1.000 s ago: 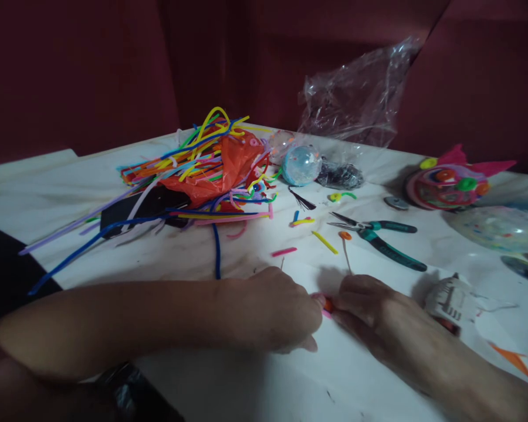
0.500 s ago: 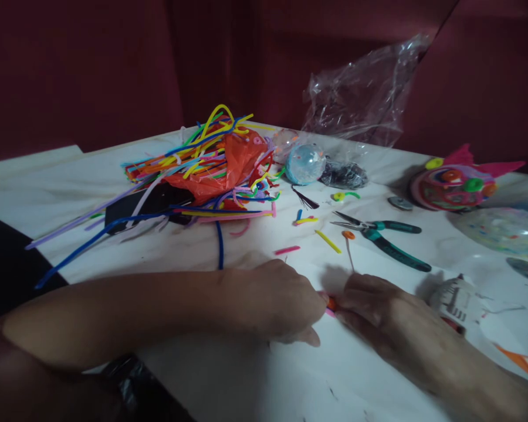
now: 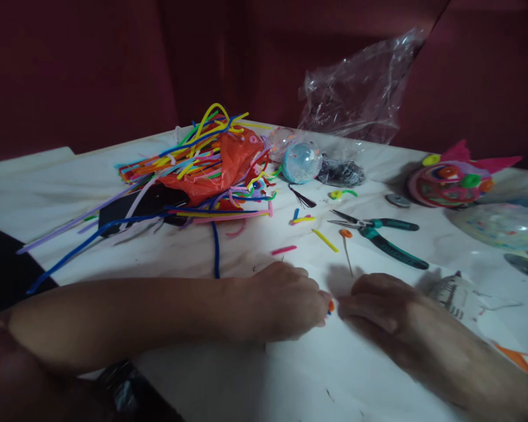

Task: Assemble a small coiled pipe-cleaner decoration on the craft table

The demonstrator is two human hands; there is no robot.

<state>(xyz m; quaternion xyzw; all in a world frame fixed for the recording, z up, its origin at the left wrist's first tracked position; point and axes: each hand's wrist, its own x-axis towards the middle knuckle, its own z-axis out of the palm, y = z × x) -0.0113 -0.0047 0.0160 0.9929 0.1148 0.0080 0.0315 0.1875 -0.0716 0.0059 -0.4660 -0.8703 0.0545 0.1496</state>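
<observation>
Poking from L hand [image 3: 286, 302] twd R hand [image 3: 385, 310]: orange bit [image 3: 331, 306]; long axis hidden.

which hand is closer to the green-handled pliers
Right. The right hand is below the pliers in the picture; the left hand is farther off, below and to their left, holding a small orange piece.
</observation>
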